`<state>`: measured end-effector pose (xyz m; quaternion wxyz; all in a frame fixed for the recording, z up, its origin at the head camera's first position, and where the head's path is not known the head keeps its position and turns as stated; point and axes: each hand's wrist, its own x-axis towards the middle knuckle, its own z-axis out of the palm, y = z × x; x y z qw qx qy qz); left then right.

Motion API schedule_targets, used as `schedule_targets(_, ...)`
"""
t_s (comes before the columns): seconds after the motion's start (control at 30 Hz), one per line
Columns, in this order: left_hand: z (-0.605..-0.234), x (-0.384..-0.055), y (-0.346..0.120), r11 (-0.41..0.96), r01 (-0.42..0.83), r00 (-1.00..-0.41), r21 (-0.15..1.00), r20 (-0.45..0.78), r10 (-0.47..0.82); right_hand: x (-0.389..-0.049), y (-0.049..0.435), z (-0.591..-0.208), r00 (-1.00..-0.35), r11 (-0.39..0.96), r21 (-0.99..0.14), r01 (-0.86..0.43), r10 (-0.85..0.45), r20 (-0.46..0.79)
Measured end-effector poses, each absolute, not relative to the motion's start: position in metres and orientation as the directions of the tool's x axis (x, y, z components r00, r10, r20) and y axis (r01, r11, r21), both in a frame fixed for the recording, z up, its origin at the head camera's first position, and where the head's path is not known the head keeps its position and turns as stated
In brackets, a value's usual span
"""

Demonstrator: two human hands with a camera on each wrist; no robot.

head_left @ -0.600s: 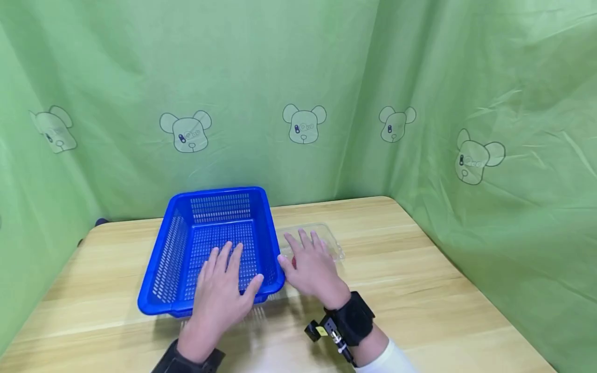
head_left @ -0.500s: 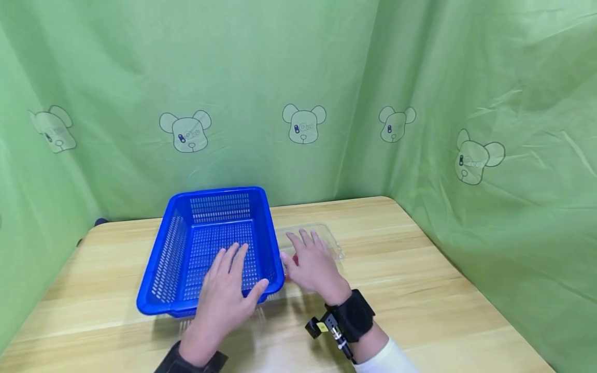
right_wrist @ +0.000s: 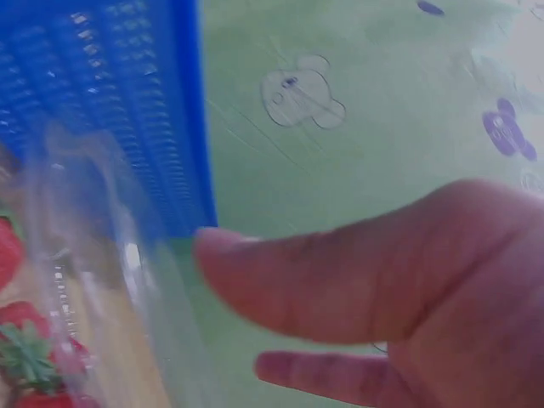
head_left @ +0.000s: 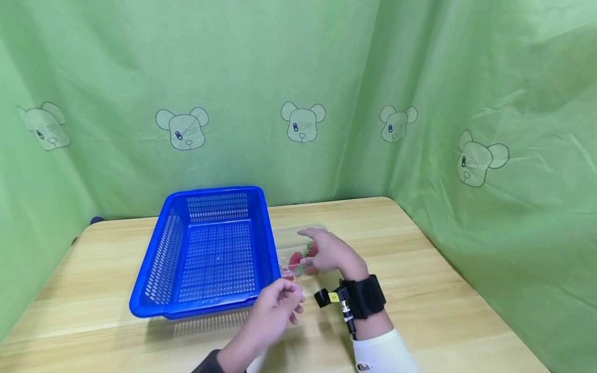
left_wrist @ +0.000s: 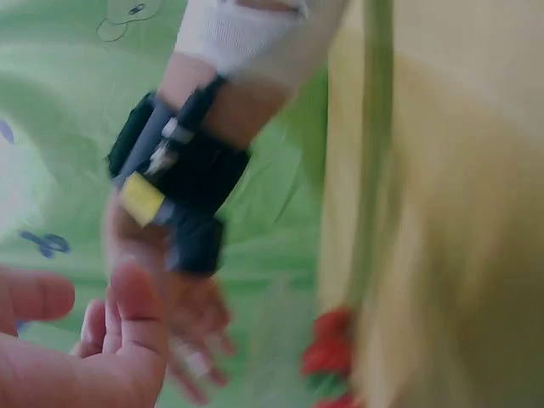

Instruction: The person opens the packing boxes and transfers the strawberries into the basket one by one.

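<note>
A clear plastic box [head_left: 288, 237] holds several red strawberries [head_left: 295, 260] with green leaf tops. My right hand [head_left: 332, 250] hovers over the box's right side, thumb and fingers spread apart and nothing between them. In the right wrist view, my thumb points toward the clear wall of the box [right_wrist: 136, 255], and strawberries [right_wrist: 30, 348] show at the lower left. My left hand [head_left: 276, 310] is by the near right corner of the blue basket [head_left: 269, 228], its fingers loosely bent. The left wrist view shows a gap between its thumb and fingers, with nothing held.
The blue basket, with slotted walls and no contents in sight, stands left of the box on a wooden table [head_left: 410, 290]. Green cloth [head_left: 242, 166] with bear-head prints hangs behind and along the sides. Each wrist wears a black band.
My left hand has moved right, from over the basket's front to its near right corner, with its fingers bending. My right hand has shifted right, uncovering more strawberries.
</note>
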<state>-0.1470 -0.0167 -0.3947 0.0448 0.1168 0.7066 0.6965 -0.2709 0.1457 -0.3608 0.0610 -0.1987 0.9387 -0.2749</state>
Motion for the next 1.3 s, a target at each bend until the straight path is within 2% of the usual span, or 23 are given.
schedule_targets(0.1, -0.405, -0.154, -0.002, -0.145, -0.057, -0.98, 0.988, -0.028, 0.198, -0.275, 0.147, -0.361, -0.896, 0.766, -0.529, -0.365, -0.444, -0.024)
schedule_targets(0.2, -0.417, -0.162, 0.011, -0.21, -0.156, -0.978, 0.965, -0.122, 0.167, -0.279, 0.145, -0.364, -0.886, 0.778, -0.506, -0.373, -0.46, -0.055)
schedule_targets(0.4, -0.439, -0.189, 0.025, -0.357, -0.284, -0.958, 0.89, -0.253, 0.134, -0.283, 0.138, -0.373, -0.893, 0.82, -0.416, -0.392, -0.449, -0.043)
schedule_targets(0.57, -0.45, -0.206, 0.03, -0.451, -0.286, -0.958, 0.846, -0.263, 0.114, -0.283, 0.136, -0.376, -0.91, 0.848, -0.367, -0.384, -0.414, -0.004)
schedule_targets(0.73, -0.456, -0.213, 0.032, -0.47, -0.266, -0.962, 0.842, -0.262, 0.074, -0.284, 0.137, -0.376, -0.918, 0.848, -0.388, -0.362, -0.397, -0.011)
schedule_targets(0.87, -0.46, -0.216, 0.033, -0.477, -0.259, -0.962, 0.84, -0.269, 0.05, -0.283, 0.135, -0.377, -0.919, 0.837, -0.401, -0.371, -0.392, 0.032)
schedule_targets(1.07, -0.462, -0.221, 0.033, -0.458, -0.284, -0.95, 0.842, -0.311, 0.019, -0.278, 0.127, -0.377, -0.898, 0.841, -0.317, -0.438, -0.423, 0.119)
schedule_targets(1.3, -0.458, -0.22, 0.033, -0.447, -0.259, -0.954, 0.856, -0.298, -0.017, -0.274, 0.122, -0.376, -0.894, 0.864, -0.233, -0.447, -0.425, 0.14)
